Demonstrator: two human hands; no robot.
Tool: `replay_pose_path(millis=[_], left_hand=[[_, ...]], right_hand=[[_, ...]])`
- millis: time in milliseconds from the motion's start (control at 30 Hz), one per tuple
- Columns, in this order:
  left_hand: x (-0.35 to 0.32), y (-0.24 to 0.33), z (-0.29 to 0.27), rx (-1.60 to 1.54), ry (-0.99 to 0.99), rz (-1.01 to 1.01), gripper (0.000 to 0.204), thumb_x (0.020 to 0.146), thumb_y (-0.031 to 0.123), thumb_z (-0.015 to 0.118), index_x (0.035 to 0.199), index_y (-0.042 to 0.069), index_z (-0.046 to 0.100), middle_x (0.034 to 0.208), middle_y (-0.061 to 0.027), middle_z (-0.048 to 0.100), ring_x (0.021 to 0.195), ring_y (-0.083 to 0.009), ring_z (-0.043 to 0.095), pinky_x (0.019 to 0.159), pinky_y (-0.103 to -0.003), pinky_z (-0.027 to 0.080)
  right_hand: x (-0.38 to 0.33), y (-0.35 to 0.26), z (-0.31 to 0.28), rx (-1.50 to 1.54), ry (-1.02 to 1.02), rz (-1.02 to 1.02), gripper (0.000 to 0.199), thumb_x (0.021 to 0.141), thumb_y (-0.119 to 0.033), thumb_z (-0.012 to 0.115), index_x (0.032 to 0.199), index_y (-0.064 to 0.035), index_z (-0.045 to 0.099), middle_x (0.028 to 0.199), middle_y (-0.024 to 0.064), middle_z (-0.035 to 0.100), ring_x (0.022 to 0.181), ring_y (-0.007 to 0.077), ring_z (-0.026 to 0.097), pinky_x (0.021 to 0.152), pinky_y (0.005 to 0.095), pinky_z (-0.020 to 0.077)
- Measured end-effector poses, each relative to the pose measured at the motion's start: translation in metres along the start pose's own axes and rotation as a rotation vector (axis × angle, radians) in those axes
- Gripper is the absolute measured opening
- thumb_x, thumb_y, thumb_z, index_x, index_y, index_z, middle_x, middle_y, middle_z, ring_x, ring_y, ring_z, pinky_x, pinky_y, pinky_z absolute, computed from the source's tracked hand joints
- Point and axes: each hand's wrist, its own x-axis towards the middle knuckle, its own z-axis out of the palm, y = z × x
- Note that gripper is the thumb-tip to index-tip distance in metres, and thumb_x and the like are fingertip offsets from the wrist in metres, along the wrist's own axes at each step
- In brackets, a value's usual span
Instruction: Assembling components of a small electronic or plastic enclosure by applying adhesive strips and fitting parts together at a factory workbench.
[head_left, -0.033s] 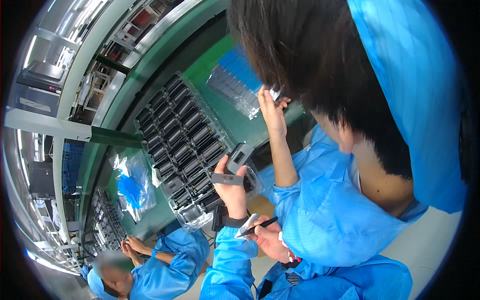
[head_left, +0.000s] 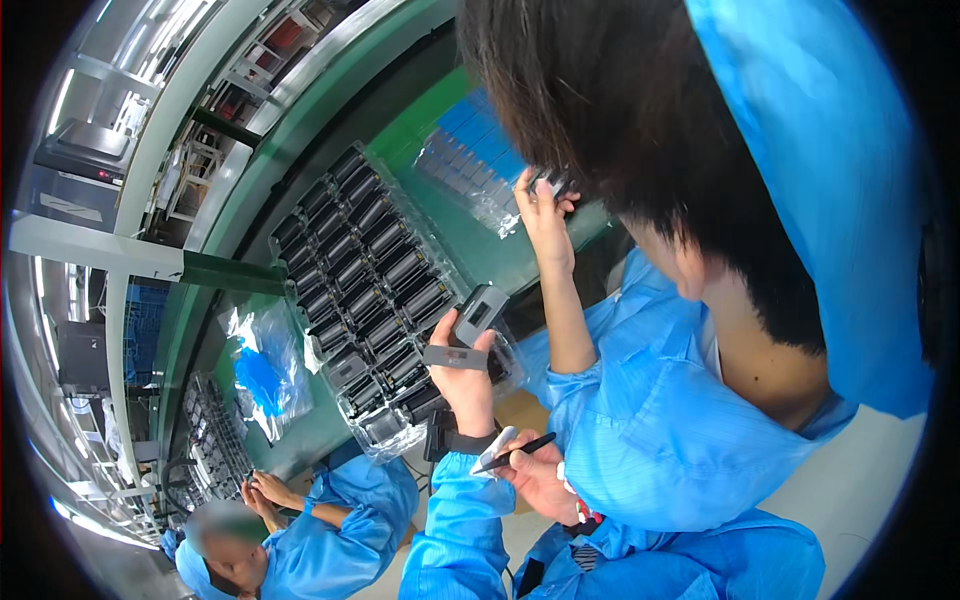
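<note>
My left hand grips a small grey device with a dark window, above the near end of a tray. A grey band-like piece crosses its fingers, and a black strap with a small box sits on the wrist. Close to that forearm, what appears to be my right hand is closed round a black pen. A white piece shows by the pen, and a red and white bracelet circles the wrist. The forearm behind this hand is hidden by blue cloth.
A clear tray of black units lies on the green bench. Blue and grey pieces and a plastic bag lie nearby. One co-worker leans in close on the right, their hand raised; another sits lower left.
The close co-worker's head has shifted slightly, and a small grey object now shows more clearly in their raised fingers. Both of my hands look unmoved.
</note>
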Motion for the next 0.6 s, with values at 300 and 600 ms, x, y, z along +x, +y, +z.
replay_pose_path(millis=[300, 600], left_hand=[[-0.013, 0.02, -0.036, -0.048, 0.071, -0.057, 0.051, 0.067, 0.003, 0.075, 0.113, 0.001, 0.055, 0.1, -0.0079, 0.058, 0.086, -0.0143, 0.054, 0.077, -0.027, 0.044], [-0.087, 0.052, -0.117, -0.158, 0.182, -0.227, 0.055, 0.066, 0.002, 0.075, 0.116, 0.0, 0.053, 0.109, -0.0083, 0.053, 0.091, -0.0155, 0.054, 0.08, -0.028, 0.045]], right_hand=[[-0.002, 0.02, -0.006, 0.101, -0.144, 0.088, 0.013, 0.086, -0.008, 0.059, 0.097, -0.0091, 0.053, 0.1, 0.0087, 0.059, 0.095, 0.0195, 0.058, 0.082, 0.0332, 0.0456], [-0.015, 0.024, 0.008, 0.166, -0.205, 0.152, 0.015, 0.084, -0.021, 0.063, 0.096, -0.0146, 0.056, 0.104, 0.0033, 0.059, 0.113, 0.0225, 0.047, 0.105, 0.0514, 0.0235]])
